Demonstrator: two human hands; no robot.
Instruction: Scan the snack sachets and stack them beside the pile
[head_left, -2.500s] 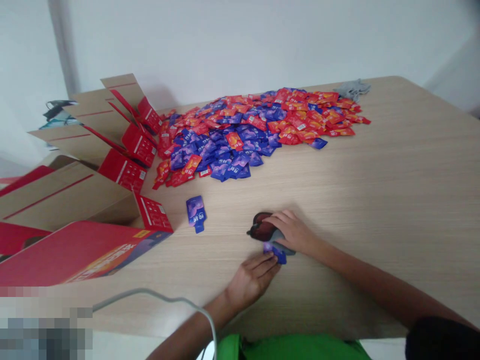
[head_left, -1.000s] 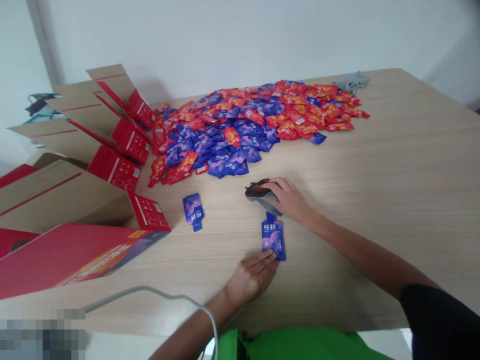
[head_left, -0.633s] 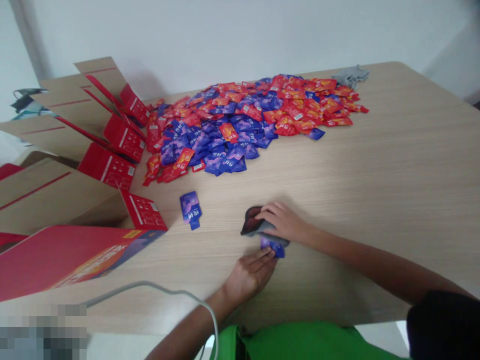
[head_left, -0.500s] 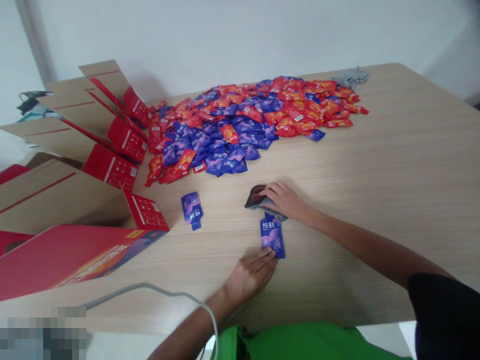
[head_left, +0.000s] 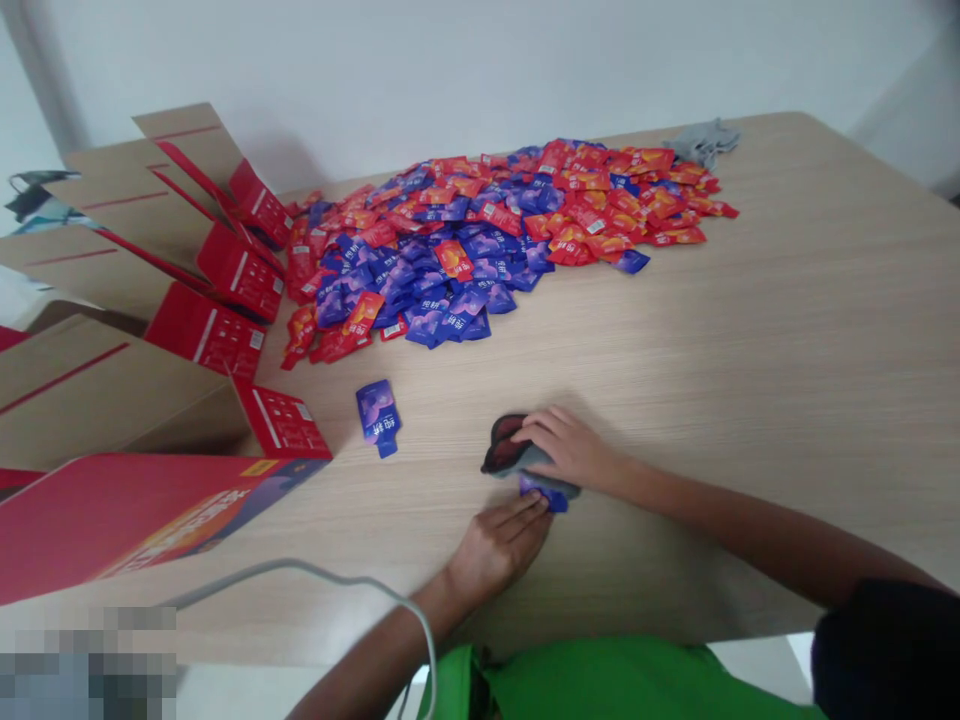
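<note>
My left hand [head_left: 501, 545] is closed, its fingertips pinning the bottom edge of a purple spouted pouch [head_left: 556, 500] flat on the table. A grey cloth [head_left: 511, 460] with a dark, reddish inner side is gripped under the fingers of my right hand [head_left: 574, 450]. The cloth lies over the upper part of that pouch, hiding its spout and most of its print. To the left, a second purple pouch [head_left: 377, 410] lies by itself, spout end toward me.
A wide heap of purple and red-orange pouches [head_left: 465, 250] covers the table's back. Several open red cartons [head_left: 285, 415] stand in a row on the left. A grey cloth [head_left: 705, 142] lies at the far right back. A grey cable [head_left: 300, 565] crosses near my left forearm.
My right hand has slid the cloth toward me, down over the pouch, covering its spout and upper print. My left hand still holds the pouch's bottom edge. The view has shifted slightly.
</note>
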